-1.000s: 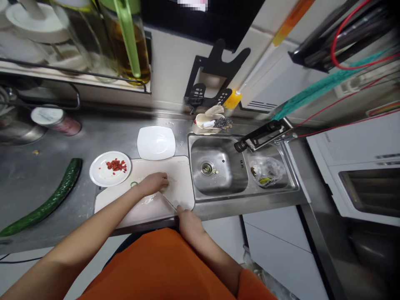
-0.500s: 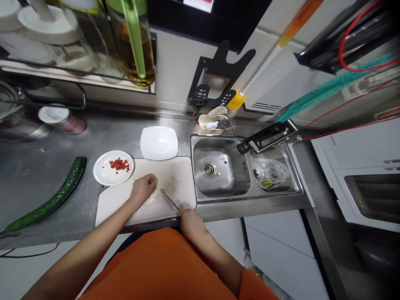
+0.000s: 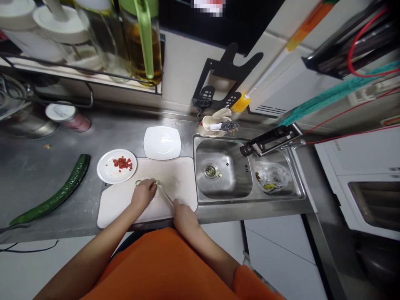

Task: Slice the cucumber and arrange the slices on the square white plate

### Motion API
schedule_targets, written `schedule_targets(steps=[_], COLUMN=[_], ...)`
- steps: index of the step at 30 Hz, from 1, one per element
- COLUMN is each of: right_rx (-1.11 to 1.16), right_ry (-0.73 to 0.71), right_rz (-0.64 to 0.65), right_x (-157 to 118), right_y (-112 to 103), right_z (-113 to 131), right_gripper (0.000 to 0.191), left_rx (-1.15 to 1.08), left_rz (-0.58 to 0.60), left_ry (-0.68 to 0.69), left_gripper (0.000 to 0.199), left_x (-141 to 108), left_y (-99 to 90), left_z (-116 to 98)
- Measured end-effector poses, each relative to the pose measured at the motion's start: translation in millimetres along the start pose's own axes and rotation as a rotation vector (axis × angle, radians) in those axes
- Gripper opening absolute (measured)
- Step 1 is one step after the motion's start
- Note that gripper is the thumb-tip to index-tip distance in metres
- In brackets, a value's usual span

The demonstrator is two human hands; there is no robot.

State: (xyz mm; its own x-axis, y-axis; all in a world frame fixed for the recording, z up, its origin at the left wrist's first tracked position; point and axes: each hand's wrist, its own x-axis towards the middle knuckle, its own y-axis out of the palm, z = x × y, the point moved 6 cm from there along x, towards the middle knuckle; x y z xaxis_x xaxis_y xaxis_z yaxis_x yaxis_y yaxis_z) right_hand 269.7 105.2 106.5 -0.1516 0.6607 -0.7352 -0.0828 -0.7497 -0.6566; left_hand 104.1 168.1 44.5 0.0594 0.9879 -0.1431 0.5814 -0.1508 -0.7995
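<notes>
My left hand (image 3: 144, 192) rests on the white cutting board (image 3: 181, 171), its fingers closed over a small green-rimmed piece that looks like cucumber (image 3: 158, 182). Most of that piece is hidden by the fingers. Behind the same hand, a green-edged bit (image 3: 138, 182) shows on the board. Gripped by its handle, a knife (image 3: 165, 194) extends from my right hand (image 3: 185, 216), with the blade tip close to the left fingertips and the cucumber piece. Wet smears mark the board's middle.
A plate of chopped red pieces (image 3: 106, 171) overlaps the board's back left; a white square plate (image 3: 162, 143) stands behind. A long cucumber (image 3: 59, 200) lies left. To the right are a steel sink (image 3: 231, 183) with a faucet (image 3: 265, 139) and a plastic bag (image 3: 271, 177).
My right hand has moved slightly left, bringing the knife tip up to the left fingertips. A green-edged bit now shows behind my left hand. The whole view has shifted a little.
</notes>
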Motion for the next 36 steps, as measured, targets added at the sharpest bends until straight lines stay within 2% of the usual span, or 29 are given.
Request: schedule_targets(steps=[7, 12, 31, 36], right_rx=[-0.007, -0.012, 0.049, 0.069], right_ry=[0.026, 0.017, 0.036, 0.027], right_rz=[0.025, -0.007, 0.039, 0.050], right_x=[1, 4, 5, -2], right_y=[-2, -2, -2, -5], right_z=[4, 4, 14, 10], right_gripper=[0.036, 0.036, 0.040, 0.040], left_rx=[-0.006, -0.010, -0.002, -0.014], left_rz=[0.008, 0.026, 0.048, 0.048], left_ry=[-0.004, -0.011, -0.029, -0.034], left_gripper=[0.026, 0.028, 0.021, 0.018], left_x=[1, 1, 3, 5], left_y=[1.7, 2.1, 1.2, -1.9], left_z=[2, 2, 1, -2])
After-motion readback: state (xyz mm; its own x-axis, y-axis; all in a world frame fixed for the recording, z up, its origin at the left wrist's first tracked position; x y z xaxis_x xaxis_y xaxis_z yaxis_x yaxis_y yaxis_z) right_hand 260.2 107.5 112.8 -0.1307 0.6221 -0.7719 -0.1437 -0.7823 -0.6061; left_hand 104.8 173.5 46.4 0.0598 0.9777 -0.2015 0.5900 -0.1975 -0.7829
